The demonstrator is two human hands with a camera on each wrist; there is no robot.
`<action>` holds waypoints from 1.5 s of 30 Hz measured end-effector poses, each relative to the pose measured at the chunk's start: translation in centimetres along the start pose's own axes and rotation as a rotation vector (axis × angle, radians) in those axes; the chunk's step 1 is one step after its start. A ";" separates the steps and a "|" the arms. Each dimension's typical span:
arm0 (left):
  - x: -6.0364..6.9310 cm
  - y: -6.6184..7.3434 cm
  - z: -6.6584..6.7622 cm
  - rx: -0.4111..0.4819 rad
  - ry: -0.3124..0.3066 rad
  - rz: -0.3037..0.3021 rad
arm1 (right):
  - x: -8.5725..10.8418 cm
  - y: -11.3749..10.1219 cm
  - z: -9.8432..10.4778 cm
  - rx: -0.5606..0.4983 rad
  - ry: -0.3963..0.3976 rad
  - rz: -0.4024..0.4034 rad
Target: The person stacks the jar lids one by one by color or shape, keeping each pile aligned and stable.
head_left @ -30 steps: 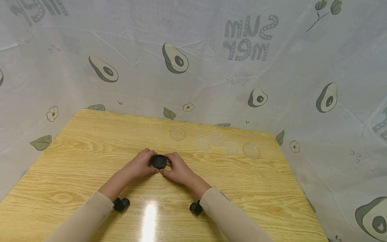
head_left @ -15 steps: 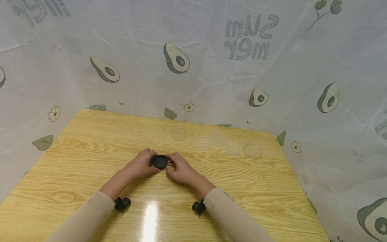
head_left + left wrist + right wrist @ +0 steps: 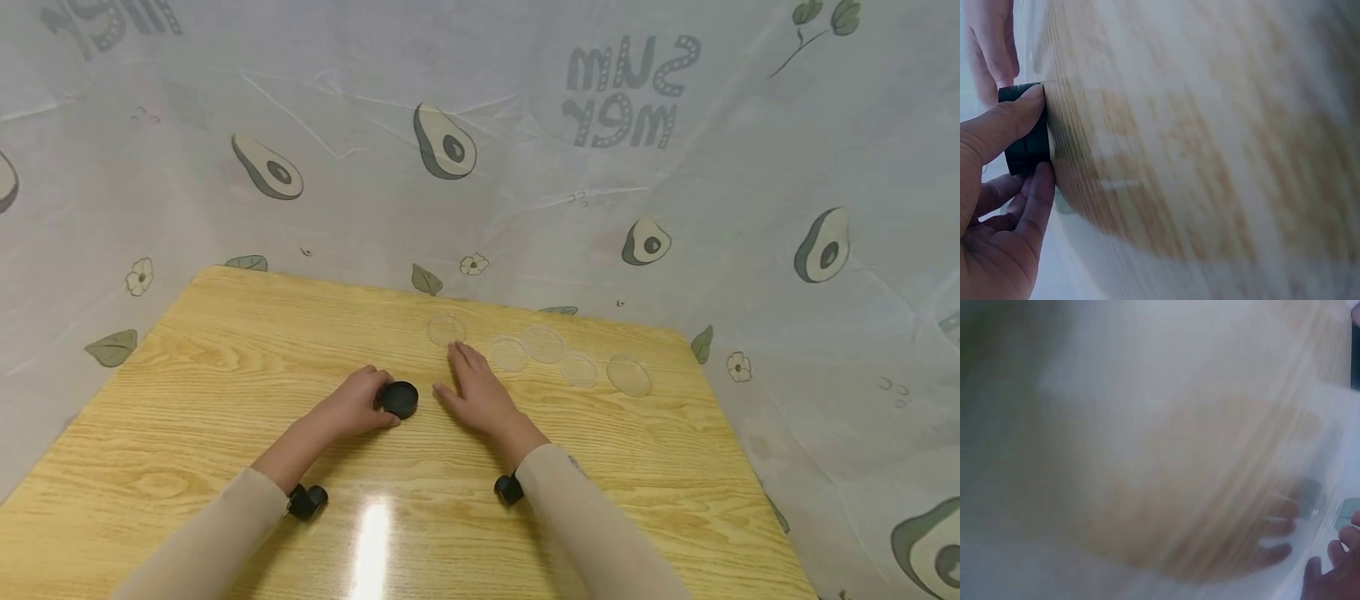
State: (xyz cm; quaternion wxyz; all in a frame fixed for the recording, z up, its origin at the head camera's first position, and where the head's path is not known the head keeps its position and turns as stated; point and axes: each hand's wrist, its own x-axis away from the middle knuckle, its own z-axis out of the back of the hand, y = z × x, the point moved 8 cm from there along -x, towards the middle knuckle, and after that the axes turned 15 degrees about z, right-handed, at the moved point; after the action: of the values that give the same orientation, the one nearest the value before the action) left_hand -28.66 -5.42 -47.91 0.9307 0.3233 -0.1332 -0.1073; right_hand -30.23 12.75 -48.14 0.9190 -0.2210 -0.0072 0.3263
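Observation:
A round black object [image 3: 400,400] stands on the wooden table, held between the thumb and fingers of my left hand [image 3: 352,407]. In the left wrist view the black object [image 3: 1027,134] looks like a short cylinder with a seam around it, thumb on one side and fingers on the other. My right hand [image 3: 482,398] is to its right, fingers extended and apart from it. Its fingertips are at the near edge of a clear round disc [image 3: 446,330]; whether they touch it I cannot tell. In the right wrist view the right hand [image 3: 1335,569] shows at the lower right corner.
Several more clear discs lie towards the back right of the wooden table [image 3: 300,333], among them one [image 3: 509,354] near the right hand and one [image 3: 628,375] farthest right. A pale curtain [image 3: 525,192] with avocado prints hangs behind and beside the table.
My right hand has let go of the black object and moved away, up and to the right, its fingers straightening towards the nearest disc. The left hand keeps its hold, almost in place.

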 end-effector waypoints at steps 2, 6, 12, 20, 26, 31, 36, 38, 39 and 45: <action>0.0 0.1 0.0 0.001 -0.006 -0.002 | -0.1 0.6 -0.2 0.034 -0.046 -0.024; -0.1 0.2 0.1 -0.003 -0.013 -0.001 | -0.3 1.4 -0.4 0.087 -0.107 -0.046; -0.1 0.2 0.1 0.000 -0.014 0.006 | -1.1 2.1 -0.7 0.123 -0.143 -0.059; 0.0 0.5 0.4 0.007 -0.027 0.021 | -1.8 1.8 -0.6 0.125 -0.198 -0.089; 0.1 0.5 0.3 0.008 -0.030 0.020 | -2.3 2.1 -0.9 0.146 -0.222 -0.095; 0.1 0.5 0.2 0.001 -0.027 0.023 | -2.2 1.9 -0.8 0.170 -0.228 -0.093; 0.0 0.4 0.1 -0.007 -0.028 0.039 | -1.6 1.4 -0.5 0.194 -0.216 -0.072; 0.0 0.4 0.2 -0.012 -0.028 0.041 | -1.2 1.0 -0.3 0.204 -0.211 -0.065; 0.0 0.4 0.2 -0.015 -0.027 0.041 | -1.0 0.9 -0.2 0.211 -0.207 -0.058; -0.1 0.3 0.1 -0.018 -0.024 0.040 | 0.5 0.0 0.2 0.265 -0.208 -0.033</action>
State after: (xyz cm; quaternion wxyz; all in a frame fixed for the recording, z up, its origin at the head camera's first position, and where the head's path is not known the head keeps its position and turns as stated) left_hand -28.70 -5.19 -47.66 0.9339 0.3107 -0.1500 -0.0936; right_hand -29.89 13.16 -48.00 0.9396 -0.0626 -0.0628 0.3306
